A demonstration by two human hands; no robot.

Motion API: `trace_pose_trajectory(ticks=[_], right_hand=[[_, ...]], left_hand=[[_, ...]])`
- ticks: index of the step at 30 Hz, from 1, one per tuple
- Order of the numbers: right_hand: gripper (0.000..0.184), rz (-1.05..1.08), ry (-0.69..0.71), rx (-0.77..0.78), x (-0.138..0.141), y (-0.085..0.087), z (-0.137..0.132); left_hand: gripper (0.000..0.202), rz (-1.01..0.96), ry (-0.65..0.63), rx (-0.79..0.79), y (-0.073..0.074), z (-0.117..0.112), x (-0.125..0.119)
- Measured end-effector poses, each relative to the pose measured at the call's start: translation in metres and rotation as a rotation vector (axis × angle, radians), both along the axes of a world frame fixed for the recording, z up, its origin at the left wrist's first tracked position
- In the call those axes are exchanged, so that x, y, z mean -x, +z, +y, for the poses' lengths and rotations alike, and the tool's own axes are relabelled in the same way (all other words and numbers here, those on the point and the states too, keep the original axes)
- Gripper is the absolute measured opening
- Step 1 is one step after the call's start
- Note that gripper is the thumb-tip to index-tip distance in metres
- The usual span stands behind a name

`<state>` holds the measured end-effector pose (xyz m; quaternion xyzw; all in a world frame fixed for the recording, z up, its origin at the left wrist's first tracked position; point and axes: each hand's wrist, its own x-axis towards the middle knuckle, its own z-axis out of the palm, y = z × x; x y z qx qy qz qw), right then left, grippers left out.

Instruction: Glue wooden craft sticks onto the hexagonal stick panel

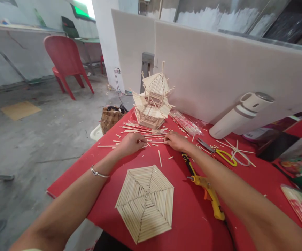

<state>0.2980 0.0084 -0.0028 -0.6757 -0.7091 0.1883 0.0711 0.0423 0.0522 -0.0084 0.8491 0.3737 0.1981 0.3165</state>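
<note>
Both my hands reach over a scatter of thin wooden sticks on the red tabletop. My left hand (131,143) has its fingers drawn together at the stick ends; whatever is in them is too small to make out. Opposite it, my right hand (176,141) pinches close to the end of a wooden stick (156,142), and I cannot tell whether it grips it. Just behind the hands stands a tiered pagoda model (153,101) built of sticks. Nearer to me lies a flat hexagonal stick panel (147,202), touched by neither hand.
A yellow glue gun (208,195) lies under my right forearm, with a yellow-handled pair of scissors (218,152) beyond. A white bottle (241,115) leans at the back right, near bagged chopsticks (184,122). A red chair (66,59) stands on the floor at left.
</note>
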Motion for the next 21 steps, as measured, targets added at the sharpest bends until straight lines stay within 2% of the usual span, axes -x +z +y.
trace_pose_trajectory(ticks=[5,11,16,21], right_hand=[[0.009,0.082,0.130,0.072,0.028,0.014,-0.023],[0.013,0.240,0.251,0.224,0.059,0.005,-0.044],[0.011,0.289,0.274,0.232,0.068,0.000,-0.042],[0.012,0.330,0.303,0.310,0.065,-0.004,-0.034]], left_hand=[[0.019,0.047,-0.073,0.145,0.007,-0.006,0.008],[0.016,0.267,-0.274,0.341,0.013,-0.014,0.030],[0.015,0.335,-0.273,0.436,0.017,-0.020,0.035],[0.013,0.366,-0.280,0.435,0.022,-0.023,0.033]])
